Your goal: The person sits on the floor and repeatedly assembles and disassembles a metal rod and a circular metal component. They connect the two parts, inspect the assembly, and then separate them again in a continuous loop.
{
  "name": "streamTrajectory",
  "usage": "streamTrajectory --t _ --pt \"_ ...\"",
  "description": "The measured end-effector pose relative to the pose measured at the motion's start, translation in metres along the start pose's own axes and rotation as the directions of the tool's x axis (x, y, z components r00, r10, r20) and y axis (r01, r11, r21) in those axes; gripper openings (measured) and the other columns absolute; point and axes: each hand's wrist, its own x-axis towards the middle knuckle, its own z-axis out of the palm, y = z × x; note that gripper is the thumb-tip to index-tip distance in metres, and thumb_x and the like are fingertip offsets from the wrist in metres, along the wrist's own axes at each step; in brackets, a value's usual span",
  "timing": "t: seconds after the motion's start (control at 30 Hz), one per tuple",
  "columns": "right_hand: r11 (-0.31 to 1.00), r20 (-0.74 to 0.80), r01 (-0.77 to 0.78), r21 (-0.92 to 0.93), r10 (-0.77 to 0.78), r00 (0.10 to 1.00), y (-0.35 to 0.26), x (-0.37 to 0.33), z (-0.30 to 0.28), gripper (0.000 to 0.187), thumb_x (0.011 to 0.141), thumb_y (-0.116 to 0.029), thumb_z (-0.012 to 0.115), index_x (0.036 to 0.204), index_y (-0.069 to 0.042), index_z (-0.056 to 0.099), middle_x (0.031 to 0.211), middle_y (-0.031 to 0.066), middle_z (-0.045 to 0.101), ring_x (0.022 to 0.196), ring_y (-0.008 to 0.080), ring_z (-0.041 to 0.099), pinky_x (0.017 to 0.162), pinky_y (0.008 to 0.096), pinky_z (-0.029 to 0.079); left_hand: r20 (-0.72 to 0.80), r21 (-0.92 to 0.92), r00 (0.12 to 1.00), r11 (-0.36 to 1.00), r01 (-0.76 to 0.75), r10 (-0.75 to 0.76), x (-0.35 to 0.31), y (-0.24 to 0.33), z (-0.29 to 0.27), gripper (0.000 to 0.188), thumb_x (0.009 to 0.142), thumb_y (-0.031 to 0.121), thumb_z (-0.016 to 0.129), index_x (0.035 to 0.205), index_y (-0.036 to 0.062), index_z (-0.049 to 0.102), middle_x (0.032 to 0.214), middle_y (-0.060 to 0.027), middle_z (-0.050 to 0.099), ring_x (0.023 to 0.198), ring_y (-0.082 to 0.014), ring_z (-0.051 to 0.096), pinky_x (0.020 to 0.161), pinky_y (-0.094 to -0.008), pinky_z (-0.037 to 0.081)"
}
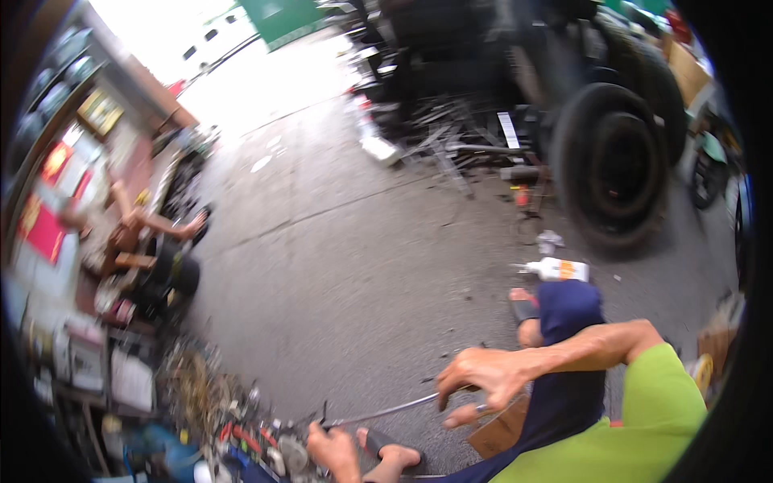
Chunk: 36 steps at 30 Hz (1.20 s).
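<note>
A thin, grey, slightly bent rod or cable runs low over the floor between my two hands. My left hand is closed near its left end, fingers folded, and a small dark tip sticks up beside them. Reaching across my raised knee, my right hand curls its fingers loosely around the other end, which disappears behind them. A ring shows on one finger. Below this hand a piece of brown cardboard lies against my dark trouser leg. Motion blur hides the exact grip.
Beyond my knee lies a white squeeze bottle. A large tyre stands upright at the right, near scattered metal parts. Hand tools and tangled wires crowd the lower left. Another person sits at the left wall.
</note>
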Motion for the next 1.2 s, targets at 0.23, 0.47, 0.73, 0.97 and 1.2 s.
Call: streamTrajectory --t 0.23,0.47,0.73,0.97,1.2 --pt "0.993 0.005 -0.114 0.033 0.114 0.993 -0.008 0.002 -0.004 0.036 0.079 -0.034 0.071 0.088 0.000 0.072 0.084 0.0131 0.068 0.058 0.0190 0.060 0.050 0.0298 0.044 0.170 -0.013 0.982 0.997 0.082 -0.079 0.006 0.018 -0.018 0.024 0.077 0.014 0.061 0.097 -0.0005 0.062 0.077 -0.0257 0.066 0.077 -0.0444 0.065 0.070 -0.0523 0.050" --pt "0.995 0.003 -0.036 0.095 0.036 0.999 0.027 -0.007 0.010 0.031 0.078 -0.029 0.071 0.086 0.001 0.072 0.087 0.0171 0.069 0.063 0.0223 0.066 0.053 0.0300 0.049 0.129 0.042 0.991 0.998 0.036 -0.041 -0.011 0.018 -0.020 0.025 0.078 0.010 0.054 0.097 -0.0047 0.061 0.078 -0.0267 0.066 0.074 -0.0433 0.066 0.070 -0.0524 0.050" --pt "0.998 0.026 -0.027 0.058 0.026 0.999 0.028 -0.012 0.025 0.030 0.077 -0.030 0.073 0.085 -0.001 0.073 0.089 0.0183 0.068 0.071 0.0284 0.068 0.060 0.0336 0.053 0.079 -0.008 0.997 1.000 -0.005 0.005 -0.025 -0.005 -0.011 0.026 0.076 0.009 0.055 0.098 -0.0024 0.062 0.080 -0.0246 0.066 0.073 -0.0416 0.065 0.069 -0.0502 0.051" --pt "0.992 -0.008 -0.001 0.124 0.002 1.000 0.042 -0.009 0.034 0.029 0.076 -0.028 0.074 0.081 0.000 0.072 0.084 0.0173 0.068 0.070 0.0277 0.068 0.060 0.0326 0.053 0.097 -0.089 0.994 0.994 0.065 -0.056 -0.029 -0.017 -0.011 0.029 0.075 0.006 0.054 0.101 -0.0019 0.062 0.081 -0.0226 0.066 0.074 -0.0407 0.064 0.073 -0.0492 0.049" --pt "0.730 0.054 -0.358 0.582 0.405 0.913 0.032 -0.010 0.032 0.033 0.083 -0.027 0.072 0.081 0.006 0.068 0.087 0.0161 0.070 0.081 0.0199 0.066 0.073 0.0315 0.052 0.160 -0.011 0.981 0.994 0.113 -0.110 -0.028 -0.011 -0.011 0.029 0.075 0.006 0.055 0.101 -0.0044 0.062 0.082 -0.0227 0.067 0.075 -0.0403 0.064 0.072 -0.0485 0.049"
